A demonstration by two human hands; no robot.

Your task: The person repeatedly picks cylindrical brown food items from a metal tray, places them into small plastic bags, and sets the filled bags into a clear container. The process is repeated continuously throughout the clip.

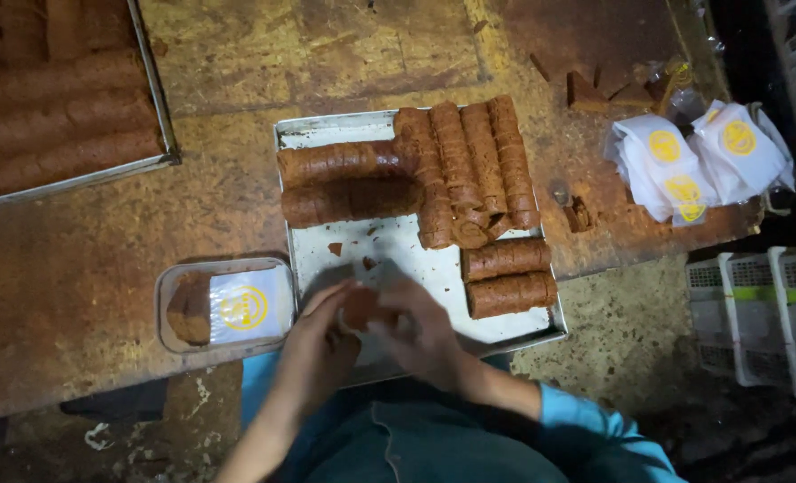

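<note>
Both my hands meet low centre of frame, over near edge of metal tray [326,259]. Left hand [319,333] and right hand [423,333] share one brown piece [359,307] in pale wrapper, grip closed around it from both sides; piece blurred, long axis unclear. Brown rolls [466,170] lie stacked in upper tray, two more at right. Clear plastic box [226,309], left of left hand, holds brown slab plus white wrapper. White packets [698,161] upper right on surface [76,268].

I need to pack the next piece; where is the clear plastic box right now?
In the head view, the plastic box sits on the table's near edge, just left of the metal tray and beside the left hand.
</note>
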